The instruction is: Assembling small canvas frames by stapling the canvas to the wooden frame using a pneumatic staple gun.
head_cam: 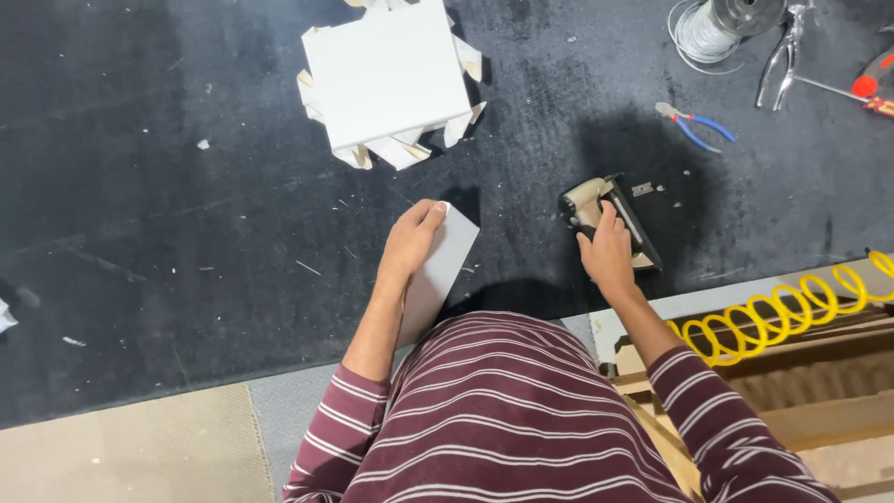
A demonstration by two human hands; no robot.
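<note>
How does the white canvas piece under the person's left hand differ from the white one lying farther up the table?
The held white panel is tilted on edge under the left hand; the far white canvas lies flat, untouched. The far canvas looks square with folded flaps sticking out around it; the held panel shows as a narrow strip, no flaps visible. Both are plain white, on the dark mat.

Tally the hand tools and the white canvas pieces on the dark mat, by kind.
Staple gun, under the right hand: 1
Blue-handled pliers: 1
Metal pliers: 1
White stretched canvas: 1
White panel, held by the left hand: 1
Total: 5
</note>
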